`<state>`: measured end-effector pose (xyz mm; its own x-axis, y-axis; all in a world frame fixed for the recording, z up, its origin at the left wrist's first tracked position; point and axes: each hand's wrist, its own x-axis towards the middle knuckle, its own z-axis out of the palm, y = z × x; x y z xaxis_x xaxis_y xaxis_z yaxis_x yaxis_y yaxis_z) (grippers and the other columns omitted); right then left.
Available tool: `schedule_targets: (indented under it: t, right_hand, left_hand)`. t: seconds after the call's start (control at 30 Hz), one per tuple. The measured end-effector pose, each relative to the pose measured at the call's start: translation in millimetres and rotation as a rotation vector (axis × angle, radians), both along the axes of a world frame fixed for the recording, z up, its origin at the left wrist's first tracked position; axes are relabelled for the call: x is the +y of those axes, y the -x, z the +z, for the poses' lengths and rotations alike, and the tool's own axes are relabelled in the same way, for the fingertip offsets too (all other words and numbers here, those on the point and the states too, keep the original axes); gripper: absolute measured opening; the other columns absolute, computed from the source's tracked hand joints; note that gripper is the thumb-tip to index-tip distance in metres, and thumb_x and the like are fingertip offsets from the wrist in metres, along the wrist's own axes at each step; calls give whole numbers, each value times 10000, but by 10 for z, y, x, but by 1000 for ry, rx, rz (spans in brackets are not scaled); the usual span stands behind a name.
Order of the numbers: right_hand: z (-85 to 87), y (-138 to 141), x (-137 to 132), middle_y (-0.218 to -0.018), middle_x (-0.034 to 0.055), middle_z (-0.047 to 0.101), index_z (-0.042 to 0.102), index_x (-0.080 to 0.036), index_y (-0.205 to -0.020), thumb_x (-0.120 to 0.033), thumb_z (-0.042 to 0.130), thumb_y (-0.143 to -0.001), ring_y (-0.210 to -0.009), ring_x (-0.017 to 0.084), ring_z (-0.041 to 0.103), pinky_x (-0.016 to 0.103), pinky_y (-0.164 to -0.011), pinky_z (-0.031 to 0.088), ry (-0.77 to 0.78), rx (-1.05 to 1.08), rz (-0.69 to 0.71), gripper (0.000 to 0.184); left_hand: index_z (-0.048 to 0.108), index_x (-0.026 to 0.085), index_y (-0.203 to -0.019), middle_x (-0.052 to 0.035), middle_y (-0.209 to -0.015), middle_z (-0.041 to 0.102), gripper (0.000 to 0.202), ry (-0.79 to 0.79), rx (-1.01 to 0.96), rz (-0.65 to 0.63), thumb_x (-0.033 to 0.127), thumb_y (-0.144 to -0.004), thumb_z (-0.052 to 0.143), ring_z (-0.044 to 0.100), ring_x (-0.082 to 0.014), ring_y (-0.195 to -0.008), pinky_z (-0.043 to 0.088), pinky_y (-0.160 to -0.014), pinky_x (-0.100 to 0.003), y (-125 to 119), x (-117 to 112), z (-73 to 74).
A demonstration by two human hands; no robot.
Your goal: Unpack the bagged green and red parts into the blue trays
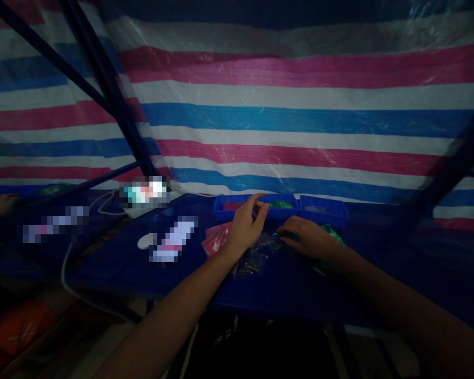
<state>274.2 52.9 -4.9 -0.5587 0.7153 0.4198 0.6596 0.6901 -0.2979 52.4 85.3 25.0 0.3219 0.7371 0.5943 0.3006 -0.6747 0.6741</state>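
Observation:
My left hand (247, 223) is raised over the blue table (300, 284), thumb and forefinger pinched together near the front wall of a blue tray (237, 209); what the pinch holds is too small to make out. My right hand (306, 238) lies palm down on clear plastic bags (256, 252), fingers curled onto them. Pink packets (215, 239) lie just left of my left wrist. A green bundle (332, 234) shows behind my right hand.
Three blue trays sit in a row at the table's back, the middle tray (280, 205) holding green pieces, the right tray (326, 209) dim. A white power strip (142, 210) and cable, a white round object (145, 241), dark poles (114, 95) and a striped tarp (300, 105) surround the table.

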Motion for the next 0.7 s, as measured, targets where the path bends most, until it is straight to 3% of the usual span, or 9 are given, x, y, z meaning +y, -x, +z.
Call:
schedule_targets:
  t: [0.1,0.2,0.47,0.57,0.7]
  right_hand:
    - [-29,36,2,-1004,76,744,734,-243,-1104,-220,630,-902,-960,247,664,428,-887,538,-4,-1,-34,228]
    - [-11,86,-29,-1063,84,735,715,-235,-1146,-243,622,-924,-1039,255,646,454,-949,520,-44,60,-12,240]
    - [110,281,-220,-1253,52,689,765,-290,-1021,-254,671,-906,-1272,261,542,486,-1073,464,44,77,323,152]
    - [148,371,-328,-1242,52,701,736,-277,-1074,-269,702,-885,-1266,256,546,478,-1071,468,82,124,350,192]
    - [155,472,-429,-1267,53,698,663,-277,-1260,-345,716,-883,-1282,254,539,454,-1094,454,126,91,394,387]
  left_hand:
    - [532,203,-1350,-79,-1035,721,389,5,27,6,409,-1024,482,678,-201,-881,526,-766,-324,0,-3,6]
    - [537,198,-1338,-73,-1033,723,378,-9,25,-1,403,-1027,474,680,-197,-879,527,-794,-324,2,-1,16]
    - [543,191,-1336,-64,-1021,721,377,-19,25,-7,399,-1036,448,683,-198,-919,524,-851,-322,-3,-26,20]
    - [542,193,-1341,-61,-1018,720,383,-12,22,-1,404,-1038,440,681,-197,-924,520,-848,-317,-2,-27,9]
    - [538,200,-1349,-59,-1013,712,394,10,31,-4,418,-1035,443,679,-196,-920,521,-821,-307,1,-13,-10]
